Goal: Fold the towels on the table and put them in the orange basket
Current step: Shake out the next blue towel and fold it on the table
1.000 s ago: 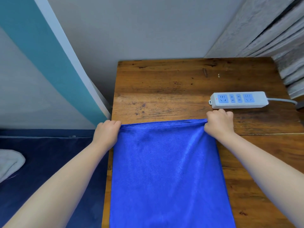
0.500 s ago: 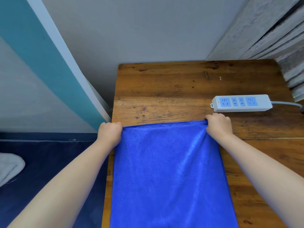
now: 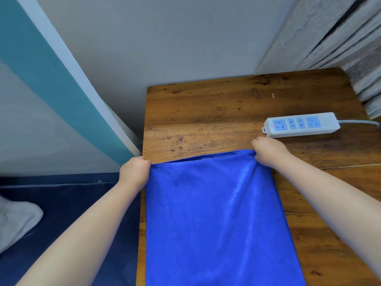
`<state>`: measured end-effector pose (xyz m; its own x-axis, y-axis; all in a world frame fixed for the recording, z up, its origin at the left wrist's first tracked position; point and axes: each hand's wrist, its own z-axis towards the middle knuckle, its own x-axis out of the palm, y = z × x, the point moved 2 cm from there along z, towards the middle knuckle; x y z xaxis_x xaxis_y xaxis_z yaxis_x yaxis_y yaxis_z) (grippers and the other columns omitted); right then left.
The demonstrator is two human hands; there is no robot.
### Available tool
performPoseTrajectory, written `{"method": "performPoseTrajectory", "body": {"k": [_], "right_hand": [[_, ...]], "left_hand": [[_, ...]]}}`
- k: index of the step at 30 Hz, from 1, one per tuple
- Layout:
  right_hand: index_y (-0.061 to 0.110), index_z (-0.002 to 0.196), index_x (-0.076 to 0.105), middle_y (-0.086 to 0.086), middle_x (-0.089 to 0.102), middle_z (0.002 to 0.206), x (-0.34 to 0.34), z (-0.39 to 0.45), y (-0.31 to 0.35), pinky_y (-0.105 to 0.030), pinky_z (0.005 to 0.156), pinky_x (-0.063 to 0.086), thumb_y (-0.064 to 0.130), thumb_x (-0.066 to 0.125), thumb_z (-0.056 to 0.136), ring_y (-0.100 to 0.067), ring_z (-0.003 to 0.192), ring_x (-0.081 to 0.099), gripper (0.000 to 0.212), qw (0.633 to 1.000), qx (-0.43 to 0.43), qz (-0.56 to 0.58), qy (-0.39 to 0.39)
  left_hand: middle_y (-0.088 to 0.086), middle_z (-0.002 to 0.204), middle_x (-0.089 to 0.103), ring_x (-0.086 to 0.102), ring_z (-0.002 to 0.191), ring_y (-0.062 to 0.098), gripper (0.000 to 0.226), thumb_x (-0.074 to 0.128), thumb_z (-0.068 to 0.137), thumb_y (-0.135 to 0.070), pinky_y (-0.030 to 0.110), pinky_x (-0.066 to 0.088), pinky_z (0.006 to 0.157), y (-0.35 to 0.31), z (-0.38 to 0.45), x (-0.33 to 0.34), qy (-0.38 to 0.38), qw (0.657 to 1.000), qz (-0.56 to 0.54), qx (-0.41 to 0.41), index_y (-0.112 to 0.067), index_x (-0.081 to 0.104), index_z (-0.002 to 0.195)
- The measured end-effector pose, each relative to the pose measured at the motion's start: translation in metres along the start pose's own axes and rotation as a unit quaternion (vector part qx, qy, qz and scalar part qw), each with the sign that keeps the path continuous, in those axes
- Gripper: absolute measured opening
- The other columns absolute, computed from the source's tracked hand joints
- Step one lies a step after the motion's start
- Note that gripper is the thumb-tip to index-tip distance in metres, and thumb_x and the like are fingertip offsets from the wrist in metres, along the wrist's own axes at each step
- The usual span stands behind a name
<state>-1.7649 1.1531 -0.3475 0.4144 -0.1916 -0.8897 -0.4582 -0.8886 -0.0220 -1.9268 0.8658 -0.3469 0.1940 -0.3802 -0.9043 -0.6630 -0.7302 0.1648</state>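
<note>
A bright blue towel [image 3: 214, 219] lies flat on the wooden table [image 3: 206, 116], running from the table's middle down out of the frame's bottom edge. My left hand [image 3: 135, 172] grips its far left corner at the table's left edge. My right hand [image 3: 268, 150] grips the far right corner, just in front of the power strip. The far edge of the towel is stretched between both hands and shows two layers. The orange basket is not in view.
A white power strip [image 3: 301, 124] with blue sockets and a grey cord lies on the table's right side. Grey curtains [image 3: 350, 38] hang at the far right. Left of the table is dark blue floor with a white cloth [image 3: 14, 219].
Both hands keep hold of the towel's far corners. The right corner now sits a little farther back than the left, so the far edge slants. The view has shifted slightly.
</note>
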Motion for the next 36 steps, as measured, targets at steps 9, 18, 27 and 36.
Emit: {"method": "performPoseTrajectory", "body": {"k": [9, 18, 27, 36], "right_hand": [[0.021, 0.058, 0.028, -0.003, 0.046, 0.08, -0.027, -0.032, -0.016, -0.027, 0.059, 0.031, 0.002, 0.046, 0.083, -0.019, 0.073, 0.042, 0.036, 0.995, -0.068, 0.042, -0.061], [0.003, 0.086, 0.06, -0.01, 0.063, 0.088, -0.045, -0.113, -0.022, -0.025, 0.061, 0.04, 0.009, 0.05, 0.088, -0.019, 0.078, 0.055, 0.012, 0.981, -0.134, 0.021, -0.141], [-0.007, 0.066, 0.054, -0.028, 0.058, 0.07, -0.133, -0.233, -0.011, -0.037, 0.059, 0.039, 0.008, 0.048, 0.069, -0.04, 0.068, 0.055, 0.017, 0.86, 0.022, 0.218, -0.461], [-0.013, 0.093, 0.06, -0.03, 0.053, 0.101, -0.177, -0.314, 0.006, -0.044, 0.079, 0.04, -0.007, 0.042, 0.082, -0.039, 0.1, 0.049, 0.022, 0.873, 0.032, 0.092, -0.478]], "left_hand": [[0.011, 0.089, 0.05, 0.054, 0.09, 0.031, 0.024, 0.039, 0.085, 0.005, 0.03, 0.038, 0.066, 0.001, -0.023, -0.025, 0.014, 0.997, -0.063, -0.033, 0.001, 0.063, 0.087], [0.015, 0.095, 0.062, 0.057, 0.09, 0.033, 0.025, 0.043, 0.083, 0.003, 0.031, 0.041, 0.064, 0.005, -0.083, -0.064, -0.059, 0.991, -0.105, -0.064, -0.004, 0.067, 0.085], [0.016, 0.105, 0.064, 0.056, 0.101, 0.035, 0.026, 0.046, 0.091, -0.013, 0.034, 0.043, 0.074, 0.028, -0.178, -0.168, -0.304, 0.926, -0.211, -0.067, -0.012, 0.069, 0.103], [0.019, 0.104, 0.06, 0.055, 0.098, 0.037, 0.025, 0.046, 0.092, -0.012, 0.035, 0.041, 0.075, 0.044, -0.25, -0.221, -0.389, 0.9, -0.198, -0.009, -0.006, 0.066, 0.104]]}}
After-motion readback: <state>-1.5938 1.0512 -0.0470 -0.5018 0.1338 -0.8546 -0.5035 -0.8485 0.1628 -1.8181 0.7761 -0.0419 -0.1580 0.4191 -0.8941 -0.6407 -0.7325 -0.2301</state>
